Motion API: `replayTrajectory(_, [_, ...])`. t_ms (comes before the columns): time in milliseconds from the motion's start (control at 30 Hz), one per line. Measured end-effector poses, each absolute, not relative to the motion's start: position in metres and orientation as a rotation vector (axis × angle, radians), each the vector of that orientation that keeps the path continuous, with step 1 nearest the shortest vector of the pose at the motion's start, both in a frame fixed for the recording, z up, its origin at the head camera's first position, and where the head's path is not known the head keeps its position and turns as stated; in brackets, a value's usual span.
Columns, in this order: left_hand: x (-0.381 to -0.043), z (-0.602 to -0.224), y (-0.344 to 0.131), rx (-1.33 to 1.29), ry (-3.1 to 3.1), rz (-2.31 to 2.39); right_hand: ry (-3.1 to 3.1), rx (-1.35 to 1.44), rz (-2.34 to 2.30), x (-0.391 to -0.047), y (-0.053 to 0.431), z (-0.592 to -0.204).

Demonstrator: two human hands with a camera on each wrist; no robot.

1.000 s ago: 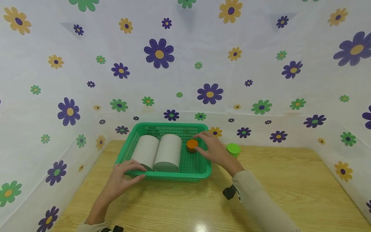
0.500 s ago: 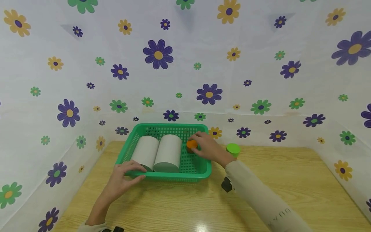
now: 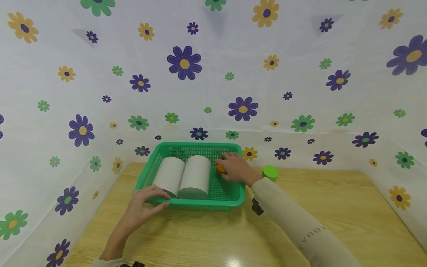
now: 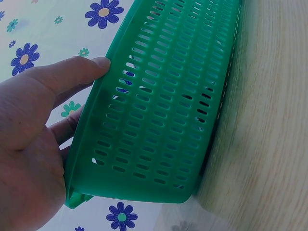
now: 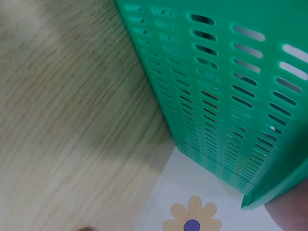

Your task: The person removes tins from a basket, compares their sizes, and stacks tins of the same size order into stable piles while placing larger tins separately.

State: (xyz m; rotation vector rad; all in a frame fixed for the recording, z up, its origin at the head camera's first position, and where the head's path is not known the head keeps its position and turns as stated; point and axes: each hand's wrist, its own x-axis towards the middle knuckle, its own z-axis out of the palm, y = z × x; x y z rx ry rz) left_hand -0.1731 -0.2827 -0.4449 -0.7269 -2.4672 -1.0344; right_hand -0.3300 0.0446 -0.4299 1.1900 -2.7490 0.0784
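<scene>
A green plastic basket (image 3: 207,203) with slotted walls stands on the table. My left hand (image 3: 141,207) grips its front left rim; in the left wrist view the thumb lies on the outer side and other fingers pass behind the rim. Over the basket's right wall reaches my right hand (image 3: 236,168), its fingers curled round a small round orange-topped container (image 3: 220,168), which is mostly hidden by the hand. Two white cylinders (image 3: 169,172) lie side by side in the basket's left and middle. The right wrist view shows mainly the basket's outer wall (image 5: 226,101).
Just right of the basket, partly behind the right forearm, stands a small container with a bright green lid (image 3: 270,172). The wooden table (image 3: 333,211) meets a white flower-printed sheet (image 3: 213,89) at the back and sides.
The right hand has moved left and closed its fingers round the orange-topped container, covering more of it. The left hand keeps its grip on the rim.
</scene>
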Motion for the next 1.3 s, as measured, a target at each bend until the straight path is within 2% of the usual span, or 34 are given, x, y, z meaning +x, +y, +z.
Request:
replayTrajectory(567, [-0.173,-0.444,-0.281,-0.690,-2.509,-1.013,-2.831,1.168,-0.319,-0.340,0.034,-0.432])
replayTrajectory(1300, [-0.172,-0.447,-0.284,-0.677,-2.511,-1.016,-2.801,1.238,-0.209,-0.335,0.031,-0.430])
